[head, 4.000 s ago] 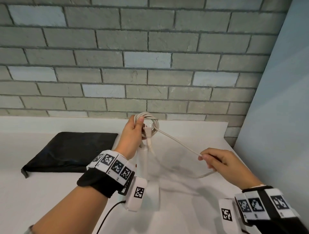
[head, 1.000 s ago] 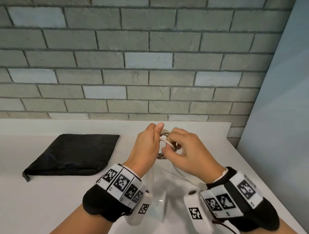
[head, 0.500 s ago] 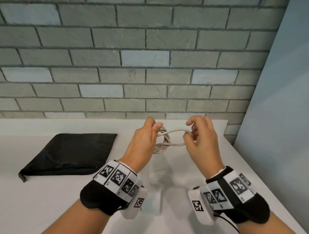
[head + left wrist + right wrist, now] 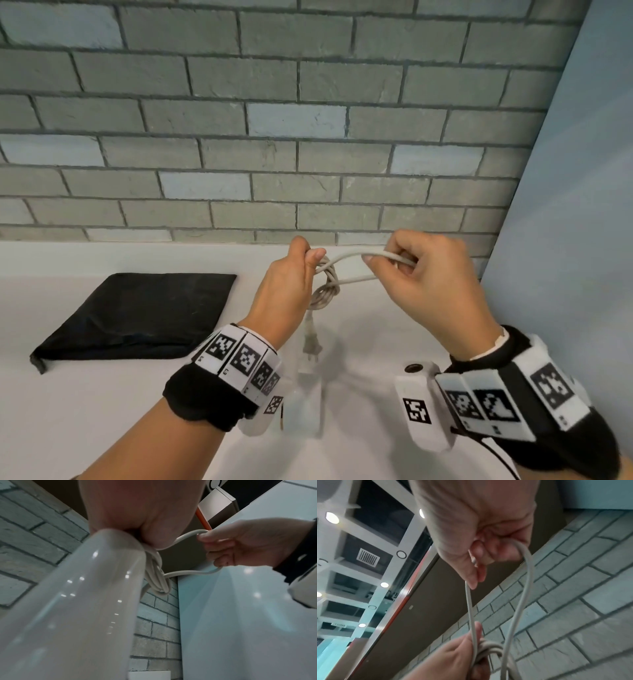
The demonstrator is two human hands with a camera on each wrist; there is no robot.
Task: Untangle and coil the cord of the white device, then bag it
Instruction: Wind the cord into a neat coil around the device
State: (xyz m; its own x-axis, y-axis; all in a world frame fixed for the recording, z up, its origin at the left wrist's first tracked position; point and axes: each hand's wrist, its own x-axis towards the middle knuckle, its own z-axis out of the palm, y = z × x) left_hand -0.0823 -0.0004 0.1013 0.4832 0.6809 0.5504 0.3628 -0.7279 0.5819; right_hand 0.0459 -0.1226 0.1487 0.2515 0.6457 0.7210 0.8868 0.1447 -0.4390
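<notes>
My left hand (image 4: 291,284) grips the coiled white cord bundle (image 4: 327,286) above the table, and the white device (image 4: 72,608) hangs below that hand. The plug (image 4: 311,344) dangles under the bundle. My right hand (image 4: 418,274) pinches a loop of the cord (image 4: 363,255) and holds it out to the right of the bundle. The right wrist view shows that loop (image 4: 528,582) running from my right fingers (image 4: 476,574) down to the wrapped bundle (image 4: 489,649) at my left hand (image 4: 450,660). The black bag (image 4: 144,315) lies flat on the table, left of my hands.
The white table (image 4: 85,428) runs to a grey brick wall (image 4: 274,137) at the back. A pale blue panel (image 4: 575,205) closes the right side, close to my right hand.
Four seconds ago the right hand held a long loose strand low to the right. It then came to the coil, wrapped the cord round it, and now pulls a short loop out rightwards.
</notes>
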